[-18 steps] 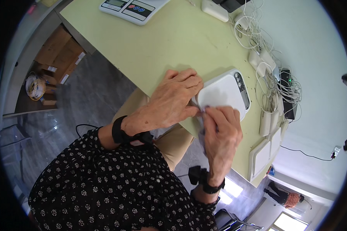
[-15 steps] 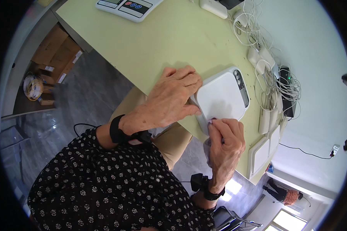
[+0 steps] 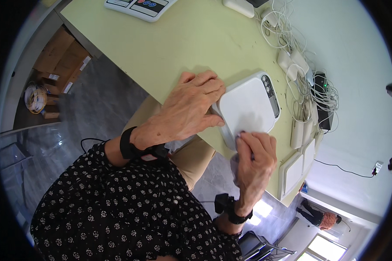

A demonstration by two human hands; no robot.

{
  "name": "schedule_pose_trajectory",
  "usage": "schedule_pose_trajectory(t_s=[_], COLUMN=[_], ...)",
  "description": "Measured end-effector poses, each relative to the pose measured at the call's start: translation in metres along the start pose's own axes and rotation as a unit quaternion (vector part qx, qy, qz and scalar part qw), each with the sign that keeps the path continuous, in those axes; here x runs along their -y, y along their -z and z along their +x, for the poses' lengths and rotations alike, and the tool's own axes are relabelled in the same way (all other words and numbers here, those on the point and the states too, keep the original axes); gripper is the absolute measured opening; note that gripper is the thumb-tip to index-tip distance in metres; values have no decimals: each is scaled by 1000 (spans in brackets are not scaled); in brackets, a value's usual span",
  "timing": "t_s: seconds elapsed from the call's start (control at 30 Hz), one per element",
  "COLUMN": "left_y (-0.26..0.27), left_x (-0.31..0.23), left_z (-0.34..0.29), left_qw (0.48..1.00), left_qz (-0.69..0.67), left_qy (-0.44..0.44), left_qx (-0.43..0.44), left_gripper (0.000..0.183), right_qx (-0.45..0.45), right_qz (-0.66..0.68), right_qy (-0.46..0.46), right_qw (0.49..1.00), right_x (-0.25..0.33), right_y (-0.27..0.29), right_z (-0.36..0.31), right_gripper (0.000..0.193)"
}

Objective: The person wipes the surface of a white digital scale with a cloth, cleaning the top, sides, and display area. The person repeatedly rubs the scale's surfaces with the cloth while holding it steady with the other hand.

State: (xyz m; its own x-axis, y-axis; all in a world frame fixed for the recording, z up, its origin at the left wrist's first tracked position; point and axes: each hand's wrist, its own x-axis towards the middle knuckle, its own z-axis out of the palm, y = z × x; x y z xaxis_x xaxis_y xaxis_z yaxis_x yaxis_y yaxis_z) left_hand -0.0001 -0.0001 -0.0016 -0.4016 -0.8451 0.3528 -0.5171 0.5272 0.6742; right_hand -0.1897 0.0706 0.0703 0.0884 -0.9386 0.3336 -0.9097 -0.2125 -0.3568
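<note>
A white digital kitchen scale (image 3: pixel 241 103) lies on the pale green table, its dark panel of buttons and display on the far right side. My left hand (image 3: pixel 189 104) grips the scale's left corner, fingers bent against the edge and thumb along the near side. In my right hand (image 3: pixel 257 154) is a crumpled greyish cloth (image 3: pixel 234 167), pinched in the fingers at the scale's near right edge. Part of the cloth hangs below the hand, and the rest is hidden by the fingers.
Another scale (image 3: pixel 150 8) stands at the table's far left. White adapters and tangled cables (image 3: pixel 292 65) line the wall side. White flat panels (image 3: pixel 292 174) lie at the right end. Cardboard boxes (image 3: pixel 59 56) sit on a shelf at left. A person (image 3: pixel 324 219) is in the background.
The whole view has shifted slightly. My left hand keeps its grip on the scale, while my right hand with the cloth has moved a little rightward along the scale's near edge.
</note>
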Motion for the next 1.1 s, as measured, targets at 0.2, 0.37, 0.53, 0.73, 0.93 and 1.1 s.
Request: schedule_pose_trajectory(t_s=[0.2,0.37,0.53,0.73,0.93,1.1], left_y=[0,1,0,-3,-2,-2], left_x=[-1,-1,-1,2,1,2], left_z=[-1,-1,0,0,0,1], left_qw=[1000,1000,1000,1000,1000,1000], left_qz=[13,26,0,17,11,22], left_qy=[-1,-9,-2,-17,-16,-12], left_qx=[-2,-2,4,-13,-13,-3], left_gripper=[70,69,65,66,67,67], right_qx=[-17,-6,-25,-13,-56,-28], right_qz=[-25,7,-37,-43,-135,-79], right_qy=[50,93,-14,111,7,88], right_qw=[998,996,999,993,989,993], right_x=[5,11,0,4,-24,-5], right_y=[-18,-39,-19,-37,-46,-40], right_z=[12,38,33,51,93,65], right_gripper=[10,7,11,9,14,12])
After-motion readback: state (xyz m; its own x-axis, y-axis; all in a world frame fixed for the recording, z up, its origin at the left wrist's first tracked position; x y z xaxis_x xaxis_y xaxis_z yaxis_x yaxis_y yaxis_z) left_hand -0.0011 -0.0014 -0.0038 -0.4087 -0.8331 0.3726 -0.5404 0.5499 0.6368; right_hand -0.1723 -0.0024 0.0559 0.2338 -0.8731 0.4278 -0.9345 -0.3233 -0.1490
